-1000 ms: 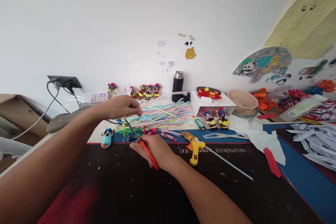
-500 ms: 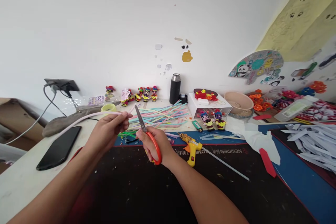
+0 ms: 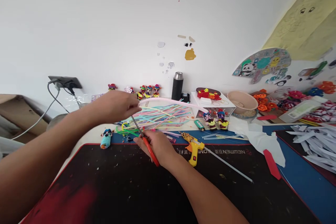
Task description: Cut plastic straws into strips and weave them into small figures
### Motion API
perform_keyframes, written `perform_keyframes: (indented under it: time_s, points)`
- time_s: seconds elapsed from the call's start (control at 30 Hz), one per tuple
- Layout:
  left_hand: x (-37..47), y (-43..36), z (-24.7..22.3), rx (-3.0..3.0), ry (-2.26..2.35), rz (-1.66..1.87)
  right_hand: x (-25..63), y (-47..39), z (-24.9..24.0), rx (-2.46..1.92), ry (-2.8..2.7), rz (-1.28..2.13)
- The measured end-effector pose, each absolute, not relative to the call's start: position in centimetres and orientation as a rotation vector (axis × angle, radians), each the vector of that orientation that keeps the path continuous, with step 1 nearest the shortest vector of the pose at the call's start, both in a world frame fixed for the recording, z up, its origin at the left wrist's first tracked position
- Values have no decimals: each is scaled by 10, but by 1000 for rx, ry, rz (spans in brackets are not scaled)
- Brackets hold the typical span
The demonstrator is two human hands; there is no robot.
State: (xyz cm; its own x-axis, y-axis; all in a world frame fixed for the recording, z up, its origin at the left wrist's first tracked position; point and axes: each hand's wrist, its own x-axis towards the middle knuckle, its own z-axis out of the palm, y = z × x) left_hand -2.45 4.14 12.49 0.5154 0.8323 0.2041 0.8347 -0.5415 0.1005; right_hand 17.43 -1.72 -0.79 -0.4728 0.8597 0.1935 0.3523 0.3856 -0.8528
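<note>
My left hand (image 3: 118,105) is closed on one end of a long pale pink strip (image 3: 168,101), which arches to the right above the pile of pastel strips (image 3: 165,113). My right hand (image 3: 157,147) is wrapped round the orange handles of a pair of scissors (image 3: 149,150). The metal blades point up and left, and their tips reach just beneath my left hand. Whether the blades are apart cannot be made out.
A yellow glue gun (image 3: 193,148) lies right of my right hand. A small turquoise-bodied figure (image 3: 106,139) is at the mat's left edge. Behind stand a black flask (image 3: 177,86), a white box (image 3: 223,106), a bowl (image 3: 242,100) and several small figures.
The pink strip trailed left from my left hand; now it extends right. My left hand has turned over and moved slightly. The view has shifted, and the turquoise-bodied figure now shows.
</note>
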Motion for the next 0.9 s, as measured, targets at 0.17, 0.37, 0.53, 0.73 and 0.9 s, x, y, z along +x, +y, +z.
perform_keyframes:
  time_s: [0.17, 0.37, 0.53, 0.73, 0.9]
  points:
    - [-51, 64, 126, -2818, -1983, -575, 176, -21, -3, -1004, -1965, 1166]
    - [-66, 49, 76, -2671, -2177, -1654, 175, -23, 0, -910, -1784, 1392]
    - [-48, 11, 54, -2271, -2134, -2002, 172, -23, -4, -897, -1692, 1478]
    - [-41, -20, 69, -2218, -1705, -1347, 171, -24, -5, -900, -1680, 1541]
    - [-40, -20, 85, -2222, -1372, -653, 170, -24, -6, -975, -1892, 1251]
